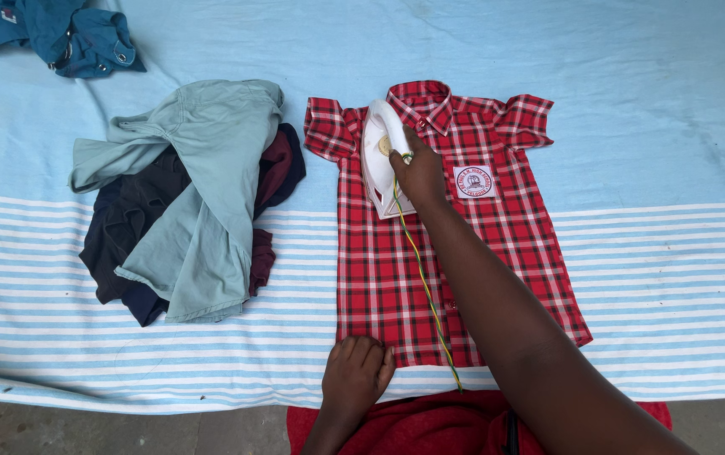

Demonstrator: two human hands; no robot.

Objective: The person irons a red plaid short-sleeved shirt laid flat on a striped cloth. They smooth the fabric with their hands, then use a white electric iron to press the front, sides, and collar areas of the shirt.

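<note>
A single head-worn camera looks steeply down from the near edge of the cloth-covered counter, facing away from the wearer. It sits close: both forearms enter from the bottom edge, and the counter fills nearly the whole frame.

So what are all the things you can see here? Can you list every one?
Checked shirt: one, red, white and black, spread flat in the middle of the cloth, collar at the far end.
Iron: one, white, on the shirt's upper part.
Cord: one, yellow-green, trailing from the iron towards the person.
Pile of clothes: one heap, pale green on top of dark navy and maroon, left of the shirt.
Blue garment: one, teal blue, crumpled at the far left corner.
Striped cloth: one, light blue with white stripes, under everything.
Red fabric: one piece, at the near edge.
Left hand: pressing the shirt's hem.
Right hand: gripping the iron.
</note>
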